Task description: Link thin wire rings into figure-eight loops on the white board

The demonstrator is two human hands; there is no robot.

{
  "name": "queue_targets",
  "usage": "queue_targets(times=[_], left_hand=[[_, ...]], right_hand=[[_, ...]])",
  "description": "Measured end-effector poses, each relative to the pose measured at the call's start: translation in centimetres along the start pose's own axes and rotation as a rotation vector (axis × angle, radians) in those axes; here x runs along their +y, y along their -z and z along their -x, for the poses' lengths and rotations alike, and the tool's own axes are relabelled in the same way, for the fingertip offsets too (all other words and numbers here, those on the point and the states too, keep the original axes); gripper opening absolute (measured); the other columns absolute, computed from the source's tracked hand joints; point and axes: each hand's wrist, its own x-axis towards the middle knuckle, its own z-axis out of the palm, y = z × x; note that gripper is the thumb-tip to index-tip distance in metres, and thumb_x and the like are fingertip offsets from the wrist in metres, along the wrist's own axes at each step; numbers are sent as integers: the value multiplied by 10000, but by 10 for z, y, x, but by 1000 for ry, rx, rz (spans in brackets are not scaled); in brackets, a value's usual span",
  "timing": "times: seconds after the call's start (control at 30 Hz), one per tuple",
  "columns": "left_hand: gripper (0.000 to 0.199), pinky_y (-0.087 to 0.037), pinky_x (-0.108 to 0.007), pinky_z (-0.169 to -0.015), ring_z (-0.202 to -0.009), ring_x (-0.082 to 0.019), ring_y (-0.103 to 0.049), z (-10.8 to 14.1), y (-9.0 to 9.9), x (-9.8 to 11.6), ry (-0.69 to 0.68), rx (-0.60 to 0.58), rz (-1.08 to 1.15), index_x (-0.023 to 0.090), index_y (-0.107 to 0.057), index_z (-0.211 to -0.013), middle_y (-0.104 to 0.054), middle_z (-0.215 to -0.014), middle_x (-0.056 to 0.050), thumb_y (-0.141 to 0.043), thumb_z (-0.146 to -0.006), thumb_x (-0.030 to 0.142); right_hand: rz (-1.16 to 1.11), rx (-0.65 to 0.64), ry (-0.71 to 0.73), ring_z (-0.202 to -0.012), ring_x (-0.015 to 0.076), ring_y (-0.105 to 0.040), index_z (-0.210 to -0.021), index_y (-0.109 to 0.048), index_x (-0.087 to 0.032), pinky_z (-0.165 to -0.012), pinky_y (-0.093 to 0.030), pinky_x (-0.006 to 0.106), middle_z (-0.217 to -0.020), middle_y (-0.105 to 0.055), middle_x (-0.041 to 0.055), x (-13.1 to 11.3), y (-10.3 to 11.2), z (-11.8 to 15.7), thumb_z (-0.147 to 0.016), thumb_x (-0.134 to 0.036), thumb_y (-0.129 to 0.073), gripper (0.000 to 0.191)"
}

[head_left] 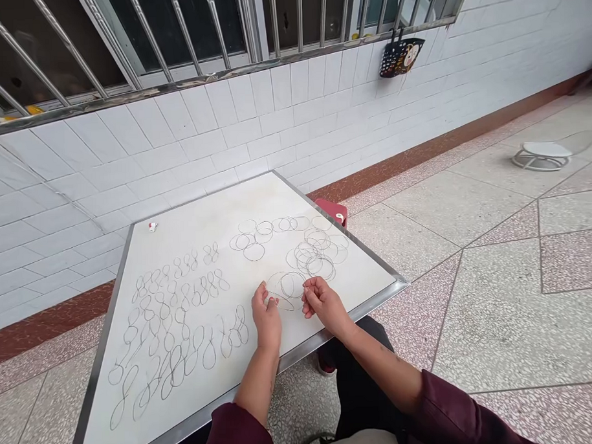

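Between my two hands, just above the near part of the white table point(247, 204), is a thin dark wire loop point(284, 274). My right hand point(324, 306) pinches its right side between thumb and forefinger, the other fingers curled. At its left side is my left hand point(267, 319), thumb and fingers bent around the wire; the exact contact is too fine to see. Just beyond my hands lie several overlapping round wire rings point(319, 257). More round rings point(254, 251) lie farther back. On the left, several wires twisted into figure-eight shapes point(183, 323) lie in rough rows.
A small red and white object point(153, 226) sits near the table's far left corner. The metal edge point(310, 344) runs close under my forearms. Behind stands a white tiled wall point(215, 137) with a barred window. A red stool point(332, 211) is beyond the table's right edge.
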Motion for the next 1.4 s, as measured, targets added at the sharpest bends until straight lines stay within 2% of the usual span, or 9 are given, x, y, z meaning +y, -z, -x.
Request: queue_targets(times=[0.07,0.23,0.37,0.53,0.67,0.8,0.93,1.2,1.4], left_hand=[[417,-483,-368,-1002,-1360,-267,-435,3,4,0,-21,28,-2,224,-572,-1278,-484,-1447,-130,-588,-863,183],[413,-518,-349,-921,-1289,-258,-501,8,11,3,-18,52,6,205,-530,-1316,-563,-1337,-147,-510,-903,207],[418,-530,-340,-881,-1226,-245,-543,11,10,6,8,32,12,180,-525,-1318,-587,-1280,-154,-507,-901,208],[411,-527,-298,-755,-1138,-238,-577,19,11,8,47,22,-1,205,-549,-1289,-600,-1259,-133,-549,-879,240],[496,-508,-295,-731,-1048,-212,-594,30,13,10,83,12,3,214,-496,-1338,-598,-1242,-132,-570,-848,221],[630,-485,-298,-707,-934,-191,-614,43,12,15,109,-65,47,195,-417,-1406,-639,-1176,-143,-595,-802,189],[750,-463,-298,-716,-869,-168,-610,53,8,23,101,-153,87,205,-345,-1462,-675,-1132,-127,-643,-774,177],[779,-475,-318,-759,-870,-177,-631,60,8,23,51,-231,66,217,-292,-1493,-703,-980,-74,-681,-819,258],[897,-476,-377,-919,-859,-168,-661,59,10,20,24,-267,66,232,-254,-1522,-710,-870,-16,-730,-763,188]], right_hand=[[-4,-4,-15,-524,123,-603,-960,-459,-237,-511,-525,275,-736,-584,-49,0,-2,-1,-855,-383,-549,202],[-36,-14,-37,-523,118,-603,-978,-468,-232,-514,-521,271,-752,-593,-44,4,-4,-2,-855,-385,-559,216],[-70,-31,-106,-516,110,-587,-966,-488,-225,-532,-514,270,-746,-605,-42,5,-3,-1,-845,-396,-581,229],[-65,-33,-155,-531,116,-591,-944,-495,-227,-539,-516,273,-730,-603,-44,1,0,3,-834,-364,-594,202],[-75,-42,-181,-524,113,-590,-940,-492,-229,-526,-524,271,-725,-597,-49,-1,0,5,-833,-339,-598,187],[-118,-47,-215,-550,106,-606,-954,-496,-228,-542,-540,260,-738,-603,-48,-2,-1,6,-837,-312,-601,178],[-139,-29,-239,-558,113,-620,-955,-493,-229,-554,-554,268,-731,-604,-47,-3,-2,7,-840,-295,-608,175],[-172,-21,-257,-571,124,-633,-939,-502,-232,-574,-568,282,-736,-613,-35,-8,0,10,-858,-285,-604,140],[-207,-20,-308,-535,103,-606,-909,-509,-227,-557,-552,253,-711,-616,-38,-11,3,10,-867,-263,-602,109]])
